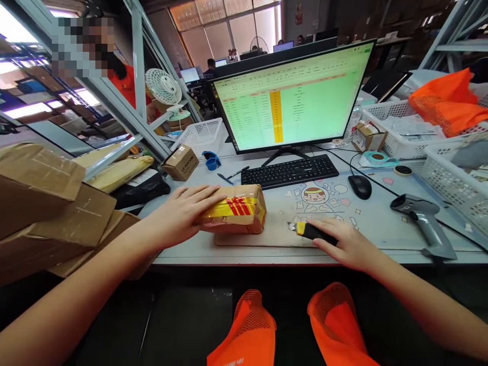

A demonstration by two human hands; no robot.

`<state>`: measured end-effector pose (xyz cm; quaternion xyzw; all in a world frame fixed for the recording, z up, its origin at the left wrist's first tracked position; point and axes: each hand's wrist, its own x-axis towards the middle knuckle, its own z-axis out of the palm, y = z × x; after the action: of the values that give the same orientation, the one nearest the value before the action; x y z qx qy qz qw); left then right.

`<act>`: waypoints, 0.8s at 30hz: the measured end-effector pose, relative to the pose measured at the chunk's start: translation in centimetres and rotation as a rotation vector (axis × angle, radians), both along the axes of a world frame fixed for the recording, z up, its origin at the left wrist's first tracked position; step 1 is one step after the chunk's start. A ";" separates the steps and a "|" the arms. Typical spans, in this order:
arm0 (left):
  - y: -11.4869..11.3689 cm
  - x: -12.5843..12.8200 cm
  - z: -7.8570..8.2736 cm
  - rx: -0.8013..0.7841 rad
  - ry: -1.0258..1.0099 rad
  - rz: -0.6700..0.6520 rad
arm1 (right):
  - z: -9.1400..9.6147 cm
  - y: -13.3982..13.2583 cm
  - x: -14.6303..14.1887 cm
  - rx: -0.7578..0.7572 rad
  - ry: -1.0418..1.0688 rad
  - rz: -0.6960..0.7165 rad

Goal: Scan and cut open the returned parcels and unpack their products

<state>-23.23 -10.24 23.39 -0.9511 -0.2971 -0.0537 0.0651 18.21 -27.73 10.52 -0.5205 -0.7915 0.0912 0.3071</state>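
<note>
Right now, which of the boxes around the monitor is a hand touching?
The yellow-taped box, under the left hand. No hand touches the LE PERFUME box or the small box right of the monitor.

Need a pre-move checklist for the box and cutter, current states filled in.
1. Left grip on the taped box: ok, touching its left end.
2. Right grip holding the cutter: ok.
3. Blade end apart from the left grip: ok, most of the box lies between.
4. Blade fully out: cannot tell, too small.
5. Yellow-and-red tape uncut all round: cannot tell, far side hidden.
6. Scanner apart from the cutter: ok.
</note>
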 end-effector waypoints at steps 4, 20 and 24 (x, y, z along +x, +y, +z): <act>-0.4 2.1 -1.8 0.126 -0.071 0.091 | 2.7 2.4 -3.1 0.079 -0.083 0.091; -0.7 9.9 -9.9 0.302 -0.679 0.358 | 3.5 10.2 -6.6 0.237 -0.196 0.095; -0.2 9.6 -10.0 0.268 -0.672 0.250 | 3.3 10.1 -7.1 0.284 -0.177 0.105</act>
<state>-13.65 -10.42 13.37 -0.8200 -0.4059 -0.3925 0.0937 11.13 -17.65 13.83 -0.4357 -0.8466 -0.0516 0.3012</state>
